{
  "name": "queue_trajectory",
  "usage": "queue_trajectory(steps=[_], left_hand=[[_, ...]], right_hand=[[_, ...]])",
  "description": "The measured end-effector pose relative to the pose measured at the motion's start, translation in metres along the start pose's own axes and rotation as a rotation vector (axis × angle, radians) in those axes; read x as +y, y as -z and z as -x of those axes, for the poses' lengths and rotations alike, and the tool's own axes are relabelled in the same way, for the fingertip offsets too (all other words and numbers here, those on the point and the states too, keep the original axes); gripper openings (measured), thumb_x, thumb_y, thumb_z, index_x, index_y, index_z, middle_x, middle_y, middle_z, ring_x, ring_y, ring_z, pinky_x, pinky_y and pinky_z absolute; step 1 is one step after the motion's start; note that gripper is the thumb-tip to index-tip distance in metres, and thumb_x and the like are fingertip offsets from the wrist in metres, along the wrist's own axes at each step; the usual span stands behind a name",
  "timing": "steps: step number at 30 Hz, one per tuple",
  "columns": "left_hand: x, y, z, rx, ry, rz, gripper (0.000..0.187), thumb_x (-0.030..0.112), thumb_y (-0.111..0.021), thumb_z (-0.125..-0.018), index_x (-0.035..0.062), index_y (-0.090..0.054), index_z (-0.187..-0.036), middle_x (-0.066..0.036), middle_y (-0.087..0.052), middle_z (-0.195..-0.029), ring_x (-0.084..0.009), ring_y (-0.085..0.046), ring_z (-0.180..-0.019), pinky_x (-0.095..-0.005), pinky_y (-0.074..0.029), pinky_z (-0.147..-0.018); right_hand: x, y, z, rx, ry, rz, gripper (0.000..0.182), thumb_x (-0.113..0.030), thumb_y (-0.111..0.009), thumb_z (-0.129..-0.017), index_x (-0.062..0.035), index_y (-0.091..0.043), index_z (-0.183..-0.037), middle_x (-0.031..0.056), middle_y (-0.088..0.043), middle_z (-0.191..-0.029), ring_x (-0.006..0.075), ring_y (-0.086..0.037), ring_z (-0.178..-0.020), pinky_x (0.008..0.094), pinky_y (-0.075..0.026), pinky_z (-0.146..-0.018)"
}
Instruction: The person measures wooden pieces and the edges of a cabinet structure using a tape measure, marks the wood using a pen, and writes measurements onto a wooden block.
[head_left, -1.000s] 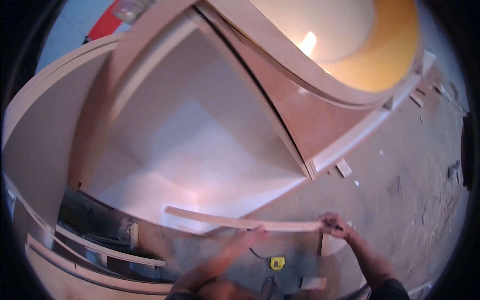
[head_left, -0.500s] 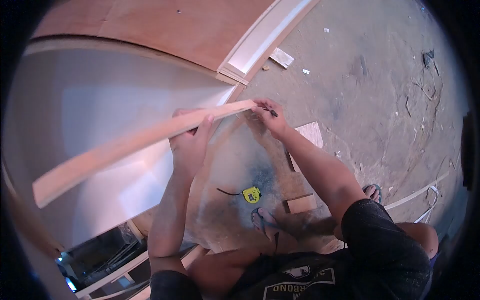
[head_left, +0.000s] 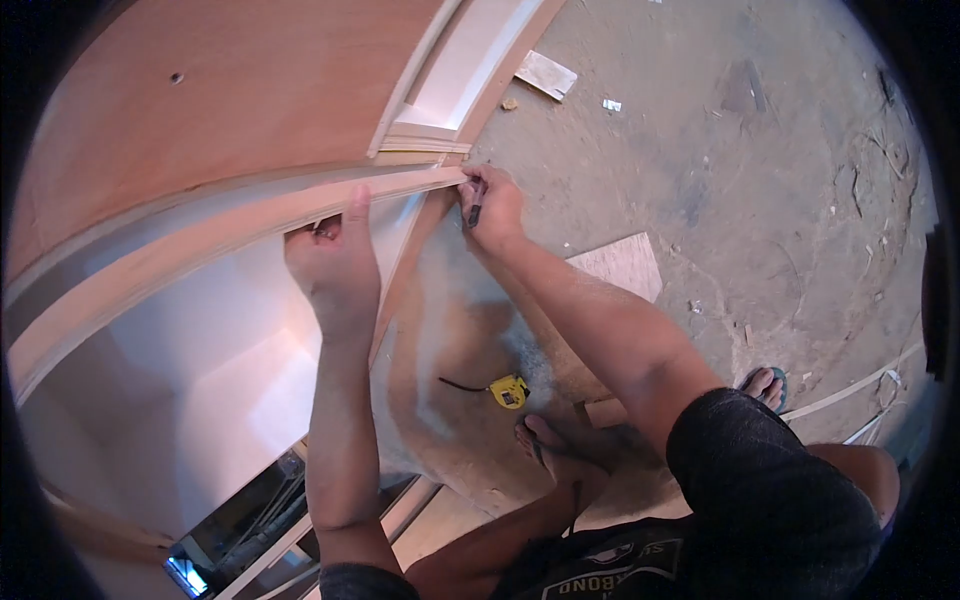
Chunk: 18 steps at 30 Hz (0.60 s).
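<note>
A long, pale wooden strip [head_left: 200, 222] crosses the upper left, close to the edge of the cabinet-like frame. My left hand [head_left: 335, 265] grips it from below, thumb on its face and fingers curled behind. At the strip's right end is my right hand [head_left: 492, 208], its fingers closed round a dark pen-like tool [head_left: 476, 203]. The tool's tip is hidden at this size. Beyond the strip's right end lies the corner of the wooden frame [head_left: 455, 150].
A yellow tape measure [head_left: 509, 391] lies on the floor by my foot. Board offcuts [head_left: 622, 266] rest on the floor at right, and a small piece [head_left: 546, 75] lies farther up. A reddish panel [head_left: 230, 90] fills the upper left.
Both hands and the strip have moved left and up in view, bringing the strip against or close to the frame's edge. The dark tool now points more downward in my right hand.
</note>
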<state>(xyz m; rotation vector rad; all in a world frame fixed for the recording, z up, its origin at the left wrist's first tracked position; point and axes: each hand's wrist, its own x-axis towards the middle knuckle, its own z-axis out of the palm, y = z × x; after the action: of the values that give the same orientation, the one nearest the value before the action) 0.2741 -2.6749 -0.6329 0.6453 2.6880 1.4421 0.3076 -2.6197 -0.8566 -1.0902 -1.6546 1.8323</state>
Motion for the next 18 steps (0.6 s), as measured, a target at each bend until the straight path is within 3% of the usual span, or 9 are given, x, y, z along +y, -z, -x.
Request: queue_trajectory(steps=[3,6,12,15,18], left_hand=[[0.002,0.003,-0.004,-0.02,0.033,0.009,0.033,0.001,-0.067,-0.099,-0.0049,-0.049,-0.126,-0.014,-0.061,-0.119,-0.0164,-0.061,-0.109,-0.0303,-0.05,-0.097],[-0.001,-0.005,-0.005,0.02,0.049,0.104,0.039,0.002,-0.066,-0.1,-0.0036,-0.044,-0.131,-0.014,-0.06,-0.117,-0.0187,-0.062,-0.112,-0.0325,-0.05,-0.1],[-0.026,-0.02,-0.013,0.019,-0.045,-0.05,0.045,0.008,-0.067,-0.1,-0.0026,-0.039,-0.134,-0.018,-0.059,-0.125,-0.024,-0.064,-0.112,-0.0386,-0.057,-0.099],[-0.01,-0.035,-0.008,0.121,0.074,-0.081,0.05,0.008,-0.068,-0.099,-0.0028,-0.039,-0.138,-0.018,-0.059,-0.126,-0.0226,-0.064,-0.113,-0.0383,-0.058,-0.097],[-0.009,-0.032,-0.013,0.116,0.104,-0.13,0.048,0.01,-0.071,-0.098,-0.0049,-0.044,-0.136,-0.017,-0.062,-0.121,-0.021,-0.065,-0.108,-0.0374,-0.061,-0.093]], right_hand=[[0.006,0.002,-0.001,0.015,0.028,-0.063,0.021,0.0,-0.073,-0.086,-0.0031,-0.072,-0.106,0.0181,-0.07,-0.095,0.0335,-0.069,-0.085,0.0416,-0.055,-0.079],[0.011,0.005,-0.006,-0.012,0.016,-0.072,0.019,-0.001,-0.074,-0.086,-0.0035,-0.072,-0.105,0.0175,-0.07,-0.096,0.0343,-0.069,-0.087,0.0414,-0.055,-0.08],[0.015,0.008,-0.008,-0.063,-0.051,-0.155,0.017,-0.007,-0.075,-0.088,-0.0045,-0.072,-0.104,0.0175,-0.068,-0.1,0.0363,-0.069,-0.089,0.0427,-0.055,-0.08],[0.019,0.004,-0.009,-0.015,-0.013,-0.176,0.014,-0.003,-0.077,-0.088,-0.0008,-0.072,-0.101,0.0127,-0.066,-0.088,0.0208,-0.064,-0.073,0.0343,-0.052,-0.065],[0.021,0.002,-0.01,0.015,0.019,-0.14,0.015,-0.003,-0.078,-0.087,-0.0015,-0.073,-0.102,0.0131,-0.067,-0.09,0.0225,-0.065,-0.074,0.0345,-0.053,-0.067]])
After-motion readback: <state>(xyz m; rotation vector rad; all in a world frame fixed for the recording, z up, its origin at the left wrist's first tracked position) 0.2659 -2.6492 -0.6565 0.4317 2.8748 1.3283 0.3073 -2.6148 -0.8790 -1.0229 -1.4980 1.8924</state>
